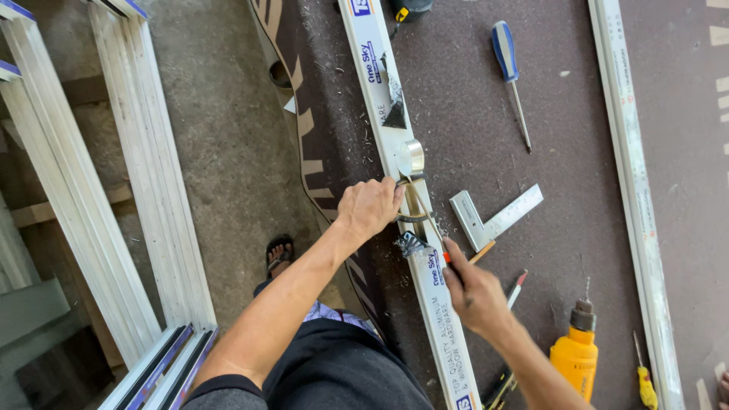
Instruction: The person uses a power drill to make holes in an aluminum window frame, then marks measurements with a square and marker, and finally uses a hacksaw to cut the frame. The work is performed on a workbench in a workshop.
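Observation:
A long white aluminium profile with a printed protective film lies lengthwise on the brown worktable. My left hand is closed over the profile near its middle, fingers curled at its edge. Just beyond the fingers, a strip of film has curled up off the metal, and a torn dark scrap sits below the hand. My right hand grips a thin-bladed tool with an orange part; its slender blade reaches up along the profile toward my left hand.
A metal try square, a blue-handled screwdriver, a red-and-white pencil, a yellow drill and a small yellow screwdriver lie right of the profile. Another profile runs along the right. White frames lean at left; a sandalled foot stands below.

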`<state>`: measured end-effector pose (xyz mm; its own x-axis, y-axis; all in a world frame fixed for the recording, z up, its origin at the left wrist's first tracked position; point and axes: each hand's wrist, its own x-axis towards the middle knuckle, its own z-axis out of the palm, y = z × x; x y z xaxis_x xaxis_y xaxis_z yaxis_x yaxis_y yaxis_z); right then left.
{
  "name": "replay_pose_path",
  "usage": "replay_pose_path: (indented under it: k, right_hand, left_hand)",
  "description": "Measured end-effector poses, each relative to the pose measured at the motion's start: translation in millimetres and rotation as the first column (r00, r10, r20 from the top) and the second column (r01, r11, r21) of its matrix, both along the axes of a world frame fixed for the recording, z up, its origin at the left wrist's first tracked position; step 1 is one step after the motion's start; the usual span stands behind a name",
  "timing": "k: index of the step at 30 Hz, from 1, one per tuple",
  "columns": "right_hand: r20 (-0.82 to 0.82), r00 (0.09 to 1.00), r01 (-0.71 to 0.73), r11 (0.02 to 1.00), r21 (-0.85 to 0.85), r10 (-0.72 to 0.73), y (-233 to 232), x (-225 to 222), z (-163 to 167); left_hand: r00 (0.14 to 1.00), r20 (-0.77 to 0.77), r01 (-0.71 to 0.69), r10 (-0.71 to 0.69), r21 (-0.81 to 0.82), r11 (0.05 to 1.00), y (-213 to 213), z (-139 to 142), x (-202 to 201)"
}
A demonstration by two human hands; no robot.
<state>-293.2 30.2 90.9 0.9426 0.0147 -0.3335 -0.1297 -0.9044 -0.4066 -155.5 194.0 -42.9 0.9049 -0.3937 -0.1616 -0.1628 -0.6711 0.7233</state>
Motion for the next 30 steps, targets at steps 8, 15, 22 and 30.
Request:
replay_pose_path:
  k: [8, 15, 22, 30]
  right_hand:
    - [-0.356, 0.934, -0.081, 0.979, -0.185, 0.01, -34, 41, 52]
    - [-0.08, 0.995, 0.045, 0.993, -0.109, -0.054, 2, -1, -2]
    - [-0.326, 0.943, -0.119, 0.98, -0.161, 0.062, -28, 41, 49]
    - [-0.074, 0.997, 0.009, 0.997, -0.076, -0.015, 13, 20, 16]
  left_hand:
    - [0.999, 0.041, 0.017, -0.019, 0.041, 0.999, 4, 5, 10]
    - [0.999, -0.025, 0.026, -0.026, 0.003, 1.0, 4, 2, 7]
    - [0.998, -0.03, 0.054, -0.052, 0.047, 0.997, 8, 9, 15]
    - [0.999, 0.048, 0.013, -0.013, 0.001, 1.0, 7, -1, 16]
